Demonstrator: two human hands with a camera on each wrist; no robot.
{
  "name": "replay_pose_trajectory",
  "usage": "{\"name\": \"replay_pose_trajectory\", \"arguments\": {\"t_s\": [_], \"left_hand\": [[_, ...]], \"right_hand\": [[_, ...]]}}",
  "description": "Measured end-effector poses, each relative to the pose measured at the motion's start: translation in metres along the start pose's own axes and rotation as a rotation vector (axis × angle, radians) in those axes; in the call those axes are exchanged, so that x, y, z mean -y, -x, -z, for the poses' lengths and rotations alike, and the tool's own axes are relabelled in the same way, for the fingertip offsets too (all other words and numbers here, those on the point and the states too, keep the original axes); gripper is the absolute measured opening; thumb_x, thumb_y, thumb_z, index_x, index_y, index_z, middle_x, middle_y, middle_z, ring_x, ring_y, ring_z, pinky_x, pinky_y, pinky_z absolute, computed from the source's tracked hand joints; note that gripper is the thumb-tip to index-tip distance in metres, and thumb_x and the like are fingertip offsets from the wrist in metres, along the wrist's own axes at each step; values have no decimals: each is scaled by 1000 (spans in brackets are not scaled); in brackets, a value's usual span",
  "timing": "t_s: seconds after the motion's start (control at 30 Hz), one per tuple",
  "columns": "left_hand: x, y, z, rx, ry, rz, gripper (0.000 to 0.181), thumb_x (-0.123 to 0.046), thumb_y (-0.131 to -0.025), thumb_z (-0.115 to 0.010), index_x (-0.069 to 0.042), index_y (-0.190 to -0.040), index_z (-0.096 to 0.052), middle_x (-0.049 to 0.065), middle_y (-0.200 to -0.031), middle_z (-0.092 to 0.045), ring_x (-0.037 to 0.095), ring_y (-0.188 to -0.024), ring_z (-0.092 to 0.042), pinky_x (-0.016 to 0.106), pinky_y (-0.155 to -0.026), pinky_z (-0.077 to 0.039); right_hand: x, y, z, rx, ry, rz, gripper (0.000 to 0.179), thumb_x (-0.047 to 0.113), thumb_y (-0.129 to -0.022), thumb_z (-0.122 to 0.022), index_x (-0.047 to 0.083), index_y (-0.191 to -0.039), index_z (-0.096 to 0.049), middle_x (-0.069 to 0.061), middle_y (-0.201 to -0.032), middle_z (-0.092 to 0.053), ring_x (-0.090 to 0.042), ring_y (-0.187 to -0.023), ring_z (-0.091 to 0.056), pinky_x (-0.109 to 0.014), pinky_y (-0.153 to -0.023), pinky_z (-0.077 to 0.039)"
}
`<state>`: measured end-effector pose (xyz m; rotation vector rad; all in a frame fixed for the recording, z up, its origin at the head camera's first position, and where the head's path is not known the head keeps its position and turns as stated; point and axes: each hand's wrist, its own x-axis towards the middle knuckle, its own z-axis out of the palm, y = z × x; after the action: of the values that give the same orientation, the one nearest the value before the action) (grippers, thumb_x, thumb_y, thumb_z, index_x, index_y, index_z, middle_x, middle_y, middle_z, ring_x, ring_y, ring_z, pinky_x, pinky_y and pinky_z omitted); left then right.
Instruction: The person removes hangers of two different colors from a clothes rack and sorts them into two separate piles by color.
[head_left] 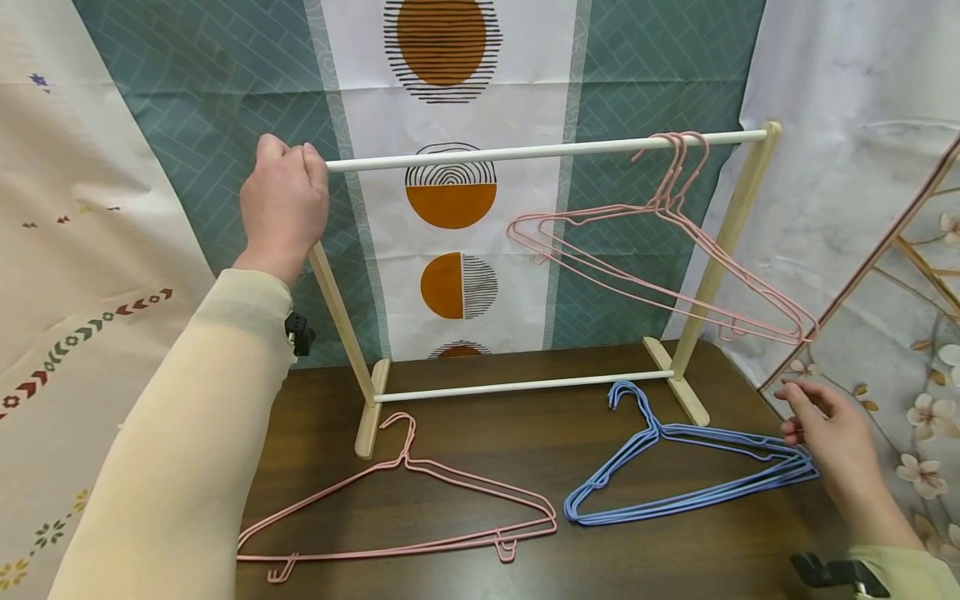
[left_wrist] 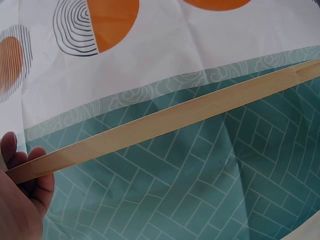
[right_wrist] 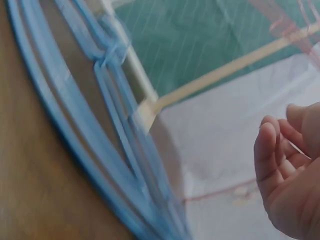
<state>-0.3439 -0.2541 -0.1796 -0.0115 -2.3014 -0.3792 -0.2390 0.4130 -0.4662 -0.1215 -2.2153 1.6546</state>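
My left hand (head_left: 285, 204) grips the top left corner of a garment rack, where the white rail (head_left: 480, 155) meets the wooden post (head_left: 341, 321). In the left wrist view its fingers curl round the end of that post (left_wrist: 150, 125). On the rail's right part hang several pink hangers (head_left: 667, 212). My right hand (head_left: 836, 442) is at the right, fingers loosely curled and holding nothing, beside a stack of blue hangers (head_left: 675, 508) on the table. The right wrist view shows that hand (right_wrist: 290, 175) apart from the blue hangers (right_wrist: 90, 110).
Pink hangers (head_left: 405, 546) lie on the brown table (head_left: 420, 583) at the front left. The rack's lower white bar (head_left: 517, 387) and wooden feet (head_left: 367, 429) stand behind them. Patterned cloths (head_left: 217, 108) hang at the back and both sides.
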Motion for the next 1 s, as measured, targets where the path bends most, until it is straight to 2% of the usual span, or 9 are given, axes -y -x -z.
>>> {"name": "replay_pose_trajectory", "arguments": {"t_s": [0.17, 0.23, 0.47, 0.57, 0.73, 0.83, 1.0], "left_hand": [[1, 0, 1, -2, 1, 7, 72, -38, -120, -18, 12, -115, -70, 24, -123, -49, 40, -74, -51, 52, -69, -44], [1, 0, 1, -5, 3, 4, 72, -38, -120, -19, 12, -115, -70, 24, -122, -49, 40, -74, -51, 51, -69, -43], [0, 0, -1, -16, 7, -5, 71, -37, -120, -19, 13, -114, -70, 24, -120, -48, 40, -73, -51, 53, -69, -44], [0, 1, -1, -11, 8, -4, 71, -37, -120, -19, 12, -114, -70, 24, -120, -48, 40, -73, -51, 52, -68, -44], [-1, 1, -1, -17, 7, -9, 71, -37, -120, -19, 13, -115, -70, 24, -120, -48, 40, -74, -51, 54, -70, -45], [-1, 1, 0, -17, 6, -7, 71, -37, -120, -19, 13, -116, -70, 25, -120, -48, 41, -75, -51, 55, -71, -46], [-1, 1, -1, -14, 5, -3, 72, -37, -120, -19, 13, -115, -70, 25, -120, -49, 41, -75, -53, 54, -70, -46]], "right_hand": [[29, 0, -18, -47, -306, 77, 17, 15, -113, -66, 25, -126, -70, 11, -105, -76, -8, -61, -69, -21, -55, -58], [39, 0, -26, -80, -393, 99, 19, 12, -111, -68, 19, -129, -70, 6, -107, -76, -9, -60, -70, -21, -54, -58], [66, -1, -45, -268, -515, 119, 18, 7, -107, -73, 3, -124, -69, -6, -103, -75, -14, -50, -66, -22, -48, -56], [71, -3, -47, -304, -563, 120, 16, 6, -107, -72, 2, -121, -69, -7, -100, -76, -15, -48, -65, -23, -46, -55], [76, -6, -47, -330, -651, 138, 18, 4, -106, -73, 0, -123, -68, -10, -105, -77, -17, -46, -66, -25, -45, -56], [77, -8, -44, -326, -761, 141, 21, 4, -105, -74, -4, -123, -67, -13, -109, -80, -21, -45, -68, -28, -45, -56], [78, -12, -36, -210, -984, 120, 24, 2, -108, -68, -6, -129, -62, -17, -115, -80, -27, -50, -72, -31, -49, -59]]}}
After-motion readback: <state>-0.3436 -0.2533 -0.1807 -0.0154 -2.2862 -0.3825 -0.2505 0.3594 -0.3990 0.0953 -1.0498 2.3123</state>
